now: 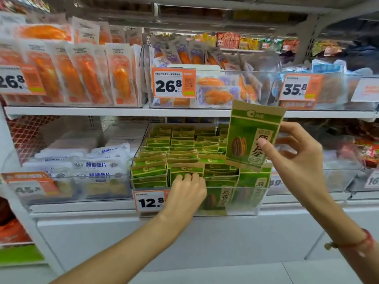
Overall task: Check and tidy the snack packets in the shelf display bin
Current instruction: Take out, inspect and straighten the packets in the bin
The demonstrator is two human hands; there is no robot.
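White shelves (114,111) are carrying clear bins of packaged food, orange packets (82,74) standing in rows on the upper level. On the lower level a clear display bin (242,206) is sitting packed with upright green snack packets (184,148), a price tag (150,201) reading 12.8 hanging on its front wall. The right hand (295,158) is holding one green packet (253,135) up above the bin's right side, thumb pinching its front (fingers curled behind). The left hand (187,192) is reaching over the bin's front edge, its fingertips (187,178) pressing against a front-row packet (187,168).
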